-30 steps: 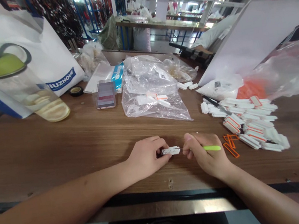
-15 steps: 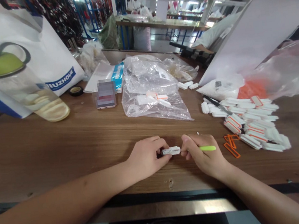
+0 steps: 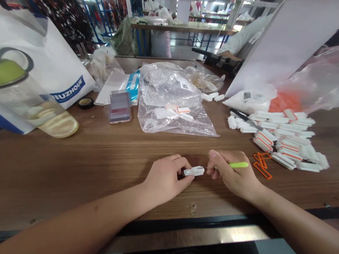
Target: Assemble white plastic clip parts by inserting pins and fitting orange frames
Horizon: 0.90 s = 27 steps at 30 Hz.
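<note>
On the wooden table (image 3: 67, 167), near its front edge, my left hand (image 3: 164, 178) is closed and pinches a small white plastic piece (image 3: 193, 171) flat on the wood. My right hand (image 3: 232, 173) is closed around a thin green-handled tool (image 3: 238, 165), and the tool's tip touches the right end of the white piece. To the right of my right hand lie loose orange frames (image 3: 261, 164) and a pile of several white pieces (image 3: 282, 135), some with orange rims.
A clear plastic bag (image 3: 173, 109) with a few white pieces lies in the middle. A phone (image 3: 118, 107), a tape roll (image 3: 86, 102), a green-lidded jar (image 3: 21, 98) and a white bag (image 3: 51, 64) stand at the back left. More plastic bags (image 3: 316, 84) sit at the right.
My right hand shifted the green tool slightly against the white piece; its tip first moved left, then back right. My left hand has stayed still.
</note>
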Each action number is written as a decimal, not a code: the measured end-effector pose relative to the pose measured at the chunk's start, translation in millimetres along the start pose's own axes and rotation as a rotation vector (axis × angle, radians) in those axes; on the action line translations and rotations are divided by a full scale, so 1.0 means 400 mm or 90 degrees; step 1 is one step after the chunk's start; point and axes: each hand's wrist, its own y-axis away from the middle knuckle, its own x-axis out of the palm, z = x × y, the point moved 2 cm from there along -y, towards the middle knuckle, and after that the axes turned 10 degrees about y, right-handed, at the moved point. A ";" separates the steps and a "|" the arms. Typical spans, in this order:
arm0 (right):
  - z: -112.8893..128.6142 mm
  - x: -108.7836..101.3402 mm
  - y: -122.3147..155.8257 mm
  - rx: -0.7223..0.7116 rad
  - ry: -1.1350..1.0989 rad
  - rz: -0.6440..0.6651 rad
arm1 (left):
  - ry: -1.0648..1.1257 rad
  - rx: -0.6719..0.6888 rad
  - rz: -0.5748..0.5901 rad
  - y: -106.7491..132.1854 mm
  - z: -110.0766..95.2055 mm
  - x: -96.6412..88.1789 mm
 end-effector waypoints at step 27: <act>0.005 0.000 -0.001 -0.008 -0.009 -0.006 | 0.002 0.004 -0.007 0.001 0.001 0.001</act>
